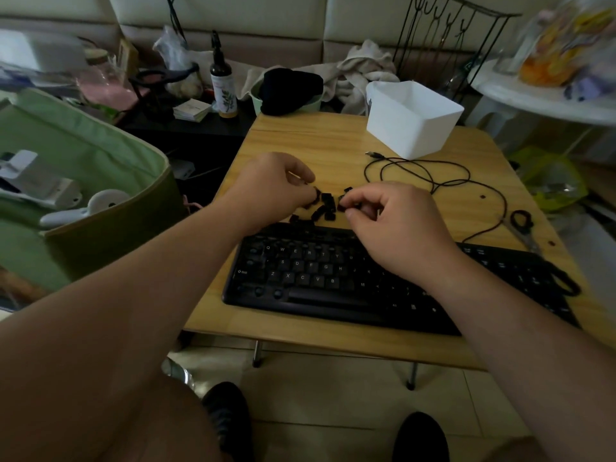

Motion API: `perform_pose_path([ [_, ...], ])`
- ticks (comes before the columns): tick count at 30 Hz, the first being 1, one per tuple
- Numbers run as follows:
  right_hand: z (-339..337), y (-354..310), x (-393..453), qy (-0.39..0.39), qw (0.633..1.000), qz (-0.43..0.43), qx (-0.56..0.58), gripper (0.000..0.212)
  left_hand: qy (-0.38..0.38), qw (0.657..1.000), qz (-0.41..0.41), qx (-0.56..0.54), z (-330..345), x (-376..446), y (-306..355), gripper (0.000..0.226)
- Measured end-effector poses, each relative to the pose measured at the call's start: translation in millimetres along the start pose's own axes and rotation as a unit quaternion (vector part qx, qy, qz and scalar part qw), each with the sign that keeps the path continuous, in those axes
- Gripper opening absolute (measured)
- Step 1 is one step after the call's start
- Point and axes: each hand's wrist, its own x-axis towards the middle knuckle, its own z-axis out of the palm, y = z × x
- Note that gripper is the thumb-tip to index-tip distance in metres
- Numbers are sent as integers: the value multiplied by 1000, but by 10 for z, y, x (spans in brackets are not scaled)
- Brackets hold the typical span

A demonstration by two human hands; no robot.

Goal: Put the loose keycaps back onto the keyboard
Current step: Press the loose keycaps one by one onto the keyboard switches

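Observation:
A black keyboard [333, 281] lies along the near edge of a small wooden table [300, 138]. Several loose black keycaps [325, 206] lie in a small heap just behind the keyboard's top edge. My left hand [270, 188] hovers over the left side of the heap with curled fingers pinching a keycap at its fingertips. My right hand [390, 221] reaches in from the right, fingertips curled on a keycap at the heap's right side. Some key positions at the keyboard's left and bottom rows show bare stems.
A white plastic bin [413, 118] stands at the table's back right. The keyboard's black cable [433, 175] loops across the table, and scissors [521, 225] lie at the right edge. A green bag [83, 181] sits left; a spray bottle [222, 85] and clutter behind.

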Motion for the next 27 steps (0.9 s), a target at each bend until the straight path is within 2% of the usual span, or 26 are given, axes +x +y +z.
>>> perform_pose_path([
  [2,-14,-12,2,2,1000,-13,13,28,-62,986,-27,-154,-27,-51,66,17],
  [4,-40,-31,-6,-1,999,-34,32,40,-145,945,-38,-291,-39,-119,112,19],
  [5,-50,-39,-15,-2,998,-48,35,42,-177,928,-37,-325,-45,-154,124,21],
  [8,-61,-47,-40,10,996,-79,38,35,-223,912,-20,-344,-76,-224,115,30],
  [14,-85,-56,-66,19,994,-90,62,28,-282,886,-14,-368,-166,-265,40,45],
  [18,-96,-86,-89,20,992,-97,80,24,-301,869,-10,-392,-199,-270,-3,43],
  [22,-95,-112,-91,28,990,-108,86,23,-312,869,-7,-384,-217,-286,-9,38],
  [27,-56,-128,-103,29,990,-116,77,27,-311,874,-21,-372,-243,-319,3,18],
])
